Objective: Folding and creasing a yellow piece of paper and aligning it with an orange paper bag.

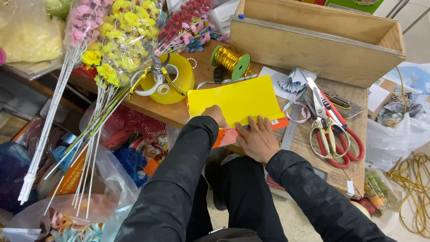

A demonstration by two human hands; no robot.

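Yellow sheet (236, 99): lay on the wooden bench (313, 148), over an orange sheet (226, 136).
Left hand (215, 115): fingers curled, pressing the yellow sheet's near edge.
Right hand (258, 140): fingers flat and spread, pinning both sheets.
Doing it well: edges wanted aligning, with firm, even pressure.
Nearby: red-handled scissors (333, 134).

Both dark-sleeved arms reach forward; left hand (216, 114) curled, right hand (259, 140) pressed flat, fingers spread.
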